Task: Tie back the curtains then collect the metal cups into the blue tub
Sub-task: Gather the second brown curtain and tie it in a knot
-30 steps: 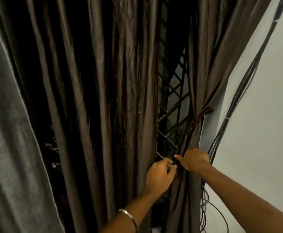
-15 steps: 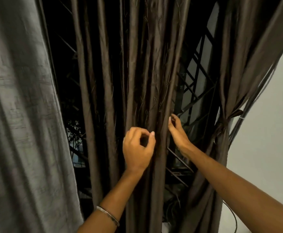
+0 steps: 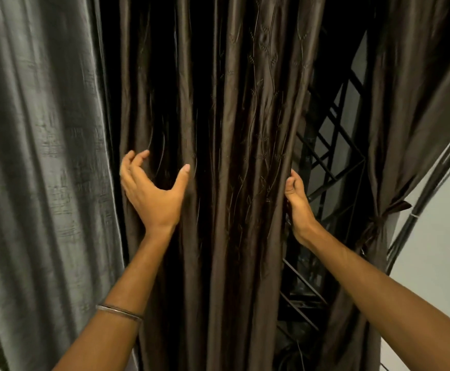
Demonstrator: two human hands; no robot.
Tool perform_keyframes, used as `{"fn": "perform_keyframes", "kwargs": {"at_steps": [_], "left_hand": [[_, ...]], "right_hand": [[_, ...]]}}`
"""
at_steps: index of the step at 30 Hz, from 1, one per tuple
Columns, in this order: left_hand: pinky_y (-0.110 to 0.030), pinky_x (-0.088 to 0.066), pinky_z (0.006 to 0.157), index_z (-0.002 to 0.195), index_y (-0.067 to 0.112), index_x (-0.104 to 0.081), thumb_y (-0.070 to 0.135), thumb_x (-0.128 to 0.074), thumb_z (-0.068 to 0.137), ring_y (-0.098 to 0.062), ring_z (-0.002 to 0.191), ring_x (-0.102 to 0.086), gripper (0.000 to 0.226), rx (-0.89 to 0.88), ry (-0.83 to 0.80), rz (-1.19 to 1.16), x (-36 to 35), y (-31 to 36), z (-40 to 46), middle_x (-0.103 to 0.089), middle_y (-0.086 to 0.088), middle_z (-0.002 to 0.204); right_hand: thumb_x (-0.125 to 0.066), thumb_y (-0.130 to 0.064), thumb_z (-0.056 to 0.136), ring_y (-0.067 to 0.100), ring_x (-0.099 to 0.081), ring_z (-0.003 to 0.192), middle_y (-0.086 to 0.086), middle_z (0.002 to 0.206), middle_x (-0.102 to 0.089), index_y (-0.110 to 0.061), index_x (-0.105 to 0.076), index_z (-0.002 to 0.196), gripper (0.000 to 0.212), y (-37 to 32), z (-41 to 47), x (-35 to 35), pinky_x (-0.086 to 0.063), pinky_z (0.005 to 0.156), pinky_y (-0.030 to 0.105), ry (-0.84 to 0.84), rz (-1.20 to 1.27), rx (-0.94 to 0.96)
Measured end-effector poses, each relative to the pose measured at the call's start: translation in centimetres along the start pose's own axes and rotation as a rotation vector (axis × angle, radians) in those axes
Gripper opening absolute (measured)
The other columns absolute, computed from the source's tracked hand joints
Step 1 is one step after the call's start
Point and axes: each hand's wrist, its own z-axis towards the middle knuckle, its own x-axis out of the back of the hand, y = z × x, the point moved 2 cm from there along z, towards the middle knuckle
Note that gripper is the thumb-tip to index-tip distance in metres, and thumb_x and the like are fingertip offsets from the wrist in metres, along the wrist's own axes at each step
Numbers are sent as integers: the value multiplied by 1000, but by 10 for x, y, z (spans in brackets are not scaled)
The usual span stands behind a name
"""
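Note:
A dark brown pleated curtain hangs loose in the middle of the head view. My left hand is spread wide at its left folds, fingers and thumb apart, touching the cloth. My right hand grips the curtain's right edge with curled fingers. Further right, a second brown curtain is gathered and bound by a knotted tie. No metal cups or blue tub are in view.
A grey curtain hangs at the left. A black window grille shows in the gap between the brown curtains. Dark cables run down the white wall at the right.
Both hands left the tied right curtain and moved left and up to the loose middle curtain. My left hand opened from a pinch; my right hand took hold of the curtain's right edge.

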Motion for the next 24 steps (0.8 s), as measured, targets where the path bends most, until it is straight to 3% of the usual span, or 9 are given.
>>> {"fn": "perform_keyframes", "kwargs": {"at_steps": [6, 7, 9, 11, 13, 16, 18, 20, 24], "left_hand": [[-49, -25, 110, 132, 18, -48, 67, -69, 71, -21, 137, -33, 81, 50, 177, 159, 3, 3, 12, -38, 2, 149], [-50, -25, 109, 132, 17, -48, 68, -69, 71, -21, 136, -33, 83, 74, 202, 168, 4, 2, 12, -39, 2, 148], [-51, -24, 111, 133, 16, -45, 70, -67, 70, -21, 133, -37, 86, 135, 219, 149, 4, 0, 13, -45, 3, 142], [-48, -21, 113, 137, 17, -41, 73, -63, 71, -22, 131, -41, 89, 203, 125, 144, -1, -1, 14, -51, 2, 138], [-40, -21, 113, 141, 22, -38, 78, -58, 72, -24, 130, -44, 91, 262, -68, 90, -13, -8, 12, -53, -1, 137], [-46, -31, 115, 126, 35, -54, 88, -53, 67, -19, 126, -52, 79, 347, -399, -210, -34, -14, 2, -58, 6, 131], [-47, -35, 114, 111, 39, -61, 89, -51, 68, -19, 128, -49, 67, 382, -515, -252, -47, -15, -9, -51, 5, 133], [-48, -33, 115, 124, 36, -57, 88, -55, 67, -22, 135, -42, 77, 407, -580, -283, -61, -17, -18, -45, 2, 142], [-44, -43, 109, 143, 22, -40, 69, -74, 65, -16, 125, -56, 97, 521, -703, -526, -73, 6, -25, -57, 1, 138]], "right_hand": [[-59, -95, 39, 3, -40, 128, -11, 142, -37, -29, -8, 156, 144, -20, 3, -1, -33, 99, 13, -101, -31, 84], [-62, -94, 40, 3, -42, 128, -10, 144, -37, -28, -7, 156, 144, -21, 3, -1, -35, 99, 11, -114, -33, 92], [-68, -88, 44, 7, -42, 134, -3, 152, -36, -31, -7, 155, 139, -18, 6, -2, -36, 110, 22, -125, -36, 83], [-72, -83, 50, 14, -39, 140, 3, 156, -34, -32, -9, 155, 133, -14, 9, -4, -32, 117, 35, -147, -41, 74], [-74, -79, 54, 16, -40, 139, 2, 155, -36, -31, -12, 155, 128, -11, 12, -6, -33, 117, 42, -172, -66, 64], [-76, -76, 54, 5, -53, 126, -7, 142, -51, -26, -22, 153, 123, -9, 16, -13, -41, 109, 33, -186, -94, 57], [-78, -70, 55, 0, -56, 117, -12, 131, -56, -25, -29, 148, 114, -6, 19, -19, -43, 106, 30, -194, -100, 38], [-82, -63, 58, 2, -57, 116, -11, 129, -57, -27, -31, 144, 106, -3, 22, -27, -44, 105, 30, -218, -103, 16], [-87, -35, 68, 2, -57, 116, -8, 131, -57, -27, -28, 142, 95, 2, 25, -40, -45, 103, 26, -262, -94, -14]]}}
